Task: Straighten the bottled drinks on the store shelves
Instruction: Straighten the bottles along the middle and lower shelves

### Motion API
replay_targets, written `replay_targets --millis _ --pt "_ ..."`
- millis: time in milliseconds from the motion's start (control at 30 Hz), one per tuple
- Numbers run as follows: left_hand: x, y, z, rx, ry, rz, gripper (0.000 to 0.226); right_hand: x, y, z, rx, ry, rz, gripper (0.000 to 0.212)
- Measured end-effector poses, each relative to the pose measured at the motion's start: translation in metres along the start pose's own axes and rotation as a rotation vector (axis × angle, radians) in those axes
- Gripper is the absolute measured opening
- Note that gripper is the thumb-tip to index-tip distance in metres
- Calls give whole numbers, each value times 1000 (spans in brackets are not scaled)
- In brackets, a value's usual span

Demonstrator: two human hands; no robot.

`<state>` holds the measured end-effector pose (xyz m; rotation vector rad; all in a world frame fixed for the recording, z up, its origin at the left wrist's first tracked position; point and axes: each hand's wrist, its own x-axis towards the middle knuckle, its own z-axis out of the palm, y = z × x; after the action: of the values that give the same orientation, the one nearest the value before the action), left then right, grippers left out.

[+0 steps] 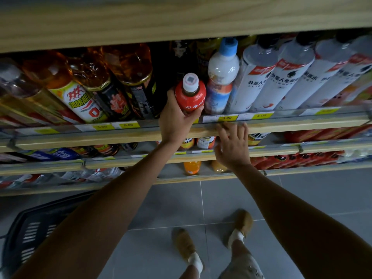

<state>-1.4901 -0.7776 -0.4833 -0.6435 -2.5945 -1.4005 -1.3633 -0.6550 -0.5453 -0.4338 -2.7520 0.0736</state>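
My left hand (177, 119) grips a small red bottle (191, 95) with a white cap at the front of the upper shelf (281, 125), between dark bottles on its left and a white bottle with a blue cap (222, 75) on its right. My right hand (233, 146) hangs just below the shelf's front rail with fingers spread and relaxed, a little blurred, holding nothing. Tall white bottles with black caps (281, 81) stand in a row to the right. Amber drink bottles (84, 85) fill the left part of the shelf.
Yellow price tags (227, 118) run along the shelf rail. Lower shelves (120, 162) hold more bottles, including an orange one (192, 167) and red ones at the right. A dark shopping basket (38, 228) sits on the grey tiled floor at the left, near my feet (211, 238).
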Motion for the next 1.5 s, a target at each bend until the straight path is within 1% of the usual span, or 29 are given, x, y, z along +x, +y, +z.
replay_targets --millis 133,267,367,467,567,667,767,900,1000,1200,1300,1367,1500 --pt "-3 1 -15 13 2 57 81 -1 3 -6 9 -74 -25 59" --pt "-7 5 -29 54 8 77 80 0 3 -14 38 -159 -9 62" --pt "-15 12 -36 62 -26 100 76 2 4 -20 40 -224 -14 64" --pt "-30 17 -39 93 -57 107 73 4 8 -27 25 -313 -62 69" --pt "-48 25 -36 119 -70 92 77 1 15 -36 71 -327 -127 74" --pt "-60 36 -29 128 -107 124 81 -4 21 -44 141 -339 -162 68" --pt "-67 53 -15 126 -167 131 82 -8 38 -52 151 -333 -161 58" --pt "-73 82 15 98 -188 116 80 -18 86 -68 89 -312 -39 55" --pt "-78 109 48 112 -175 91 79 -32 134 -81 59 -304 78 58" --pt "-91 166 137 81 -190 46 79 -59 255 -102 3 -257 251 59" --pt "-95 202 186 66 -190 63 79 -67 315 -108 -16 -198 333 59" --pt "-101 226 220 51 -208 88 79 -70 354 -112 -4 -162 342 59" --pt "-111 270 283 36 -243 105 78 -74 427 -120 -35 -139 330 50"
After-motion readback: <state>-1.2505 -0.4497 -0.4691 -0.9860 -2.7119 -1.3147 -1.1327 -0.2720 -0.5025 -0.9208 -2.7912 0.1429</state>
